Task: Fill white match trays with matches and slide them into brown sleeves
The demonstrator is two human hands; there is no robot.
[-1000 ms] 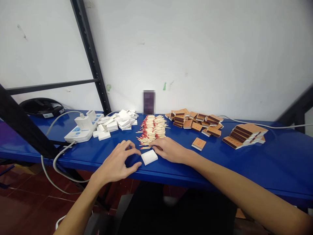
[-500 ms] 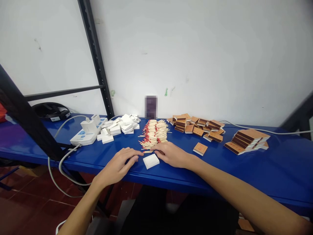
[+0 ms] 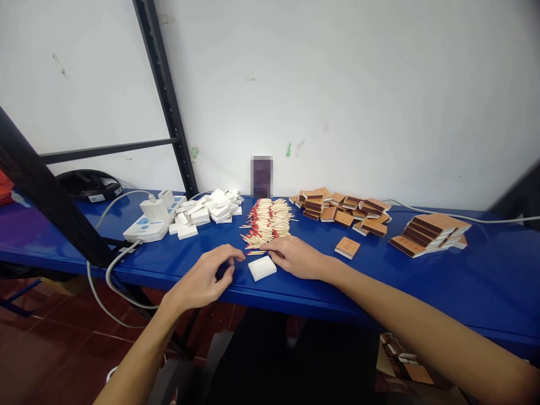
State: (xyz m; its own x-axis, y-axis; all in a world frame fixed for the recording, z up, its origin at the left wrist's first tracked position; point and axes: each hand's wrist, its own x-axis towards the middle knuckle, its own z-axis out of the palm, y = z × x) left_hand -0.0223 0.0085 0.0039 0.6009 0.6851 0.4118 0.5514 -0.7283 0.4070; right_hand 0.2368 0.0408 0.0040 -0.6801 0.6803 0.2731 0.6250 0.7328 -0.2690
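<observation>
A heap of red-tipped matches (image 3: 270, 222) lies mid-table, with a few loose matches (image 3: 256, 252) at its front edge. Just in front of them is a white matchbox tray (image 3: 262, 268). To the tray's left, my left hand (image 3: 208, 275) is held with thumb and fingers apart and nothing between them. My right hand (image 3: 295, 257) rests at the right of the tray, its fingertips at the near edge of the heap; whether it pinches a match cannot be made out.
White trays (image 3: 211, 208) are piled left beside a power strip (image 3: 147, 228). Brown matchbox sleeves (image 3: 337, 211) lie at the back right, one single box (image 3: 347, 247) nearer, stacked boxes (image 3: 430, 233) farther right. A cable runs along the wall.
My left hand has drawn back left from the loose matches, its thumb and fingers now wider apart. My right hand stays by the heap. The camera view has shifted slightly.
</observation>
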